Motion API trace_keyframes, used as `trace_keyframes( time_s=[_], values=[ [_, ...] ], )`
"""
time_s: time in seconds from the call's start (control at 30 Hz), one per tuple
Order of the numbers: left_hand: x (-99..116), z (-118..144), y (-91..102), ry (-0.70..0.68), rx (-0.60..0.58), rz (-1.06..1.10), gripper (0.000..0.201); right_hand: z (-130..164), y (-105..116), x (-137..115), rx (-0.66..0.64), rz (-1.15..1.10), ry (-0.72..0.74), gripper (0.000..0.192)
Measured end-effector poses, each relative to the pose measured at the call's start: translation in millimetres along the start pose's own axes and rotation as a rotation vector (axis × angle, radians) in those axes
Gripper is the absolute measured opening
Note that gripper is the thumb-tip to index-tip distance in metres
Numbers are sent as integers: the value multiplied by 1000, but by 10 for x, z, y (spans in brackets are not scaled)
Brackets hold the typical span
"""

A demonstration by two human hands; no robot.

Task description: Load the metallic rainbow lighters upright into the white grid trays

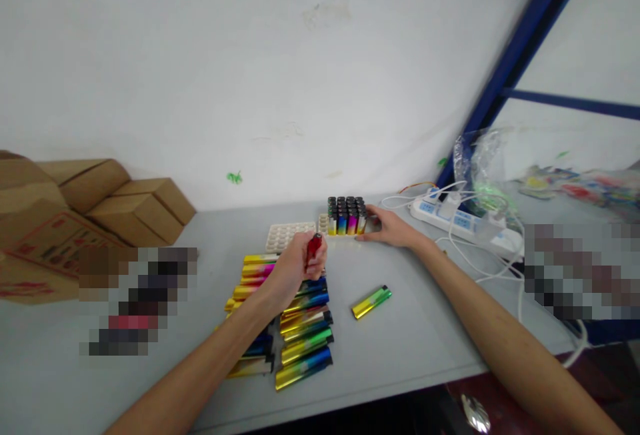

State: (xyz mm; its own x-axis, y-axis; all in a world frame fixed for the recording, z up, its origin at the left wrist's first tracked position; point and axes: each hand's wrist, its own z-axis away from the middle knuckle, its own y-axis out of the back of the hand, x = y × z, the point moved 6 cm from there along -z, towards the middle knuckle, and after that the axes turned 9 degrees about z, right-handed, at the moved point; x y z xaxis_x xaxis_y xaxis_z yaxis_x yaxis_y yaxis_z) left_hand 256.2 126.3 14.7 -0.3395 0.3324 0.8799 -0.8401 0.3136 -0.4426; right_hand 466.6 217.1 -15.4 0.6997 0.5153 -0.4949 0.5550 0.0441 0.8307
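Grey counter (430, 341) against a scuffed white wall (280, 68), blue frame post (505, 61) at right.

Nearest: pile of rainbow-finish lighters (303, 338) lying flat near the front edge, stacked roughly parallel, caps pointing right. Left forearm crosses over the pile's left part.

Single yellow-green lighter (371, 302) lying alone just right of the pile, not touching it, tilted, dark cap up-right.

Left hand (293, 268) above the far end of the pile, fingers (306, 248) closed around a red lighter (313, 247), held roughly upright, top end sticking out of the fist. Clear of the counter.

Behind the left hand: white moulded tray (283, 235) flat on the counter, empty sockets visible, partly hidden by the hand.

Right of that, second tray (324, 223) carrying upright lighters (347, 215) in tight rows, dark caps up, coloured bodies showing on the front row.

Right hand (393, 227) resting flat on the counter at the right side of that filled block, fingers (374, 227) extended toward it, touching or just about touching its right edge; can't tell which. Holding nothing visible.

Further right: white power strip (463, 225) with plugs and white cables (480, 265) trailing off toward the counter edge. Clear plastic bag (480, 158) behind it.

Far left: brown cardboard boxes (100, 201) stacked against the wall.

Blurred-out patches at left and right, contents unreadable.
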Motion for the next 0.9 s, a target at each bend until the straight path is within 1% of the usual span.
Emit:
trace_keyframes(
  time_s=[0.13,0.23,0.33,0.43,0.53,0.67,0.83,0.9],
  values=[
    [-3,1,-1,9,11,14,37,-2,9,-9,9,-2,4,77],
    [50,5,3,2,18,42,39,-4,15,-19,15,-19,17,77],
    [189,8,11,-37,11,69,42,-3,21,-15,12,-35,18,78],
    [392,-6,51,-123,34,68,38,0,28,10,3,-52,5,80],
    [562,-74,101,-207,50,22,36,4,37,36,-7,-78,2,82],
    [655,-303,217,-288,67,-103,39,10,47,52,-8,-90,8,80],
    [605,-724,481,-375,154,-280,44,10,51,45,2,-102,23,80],
    [558,-871,552,-376,146,-347,44,7,50,44,4,-96,26,80]
  ],
)
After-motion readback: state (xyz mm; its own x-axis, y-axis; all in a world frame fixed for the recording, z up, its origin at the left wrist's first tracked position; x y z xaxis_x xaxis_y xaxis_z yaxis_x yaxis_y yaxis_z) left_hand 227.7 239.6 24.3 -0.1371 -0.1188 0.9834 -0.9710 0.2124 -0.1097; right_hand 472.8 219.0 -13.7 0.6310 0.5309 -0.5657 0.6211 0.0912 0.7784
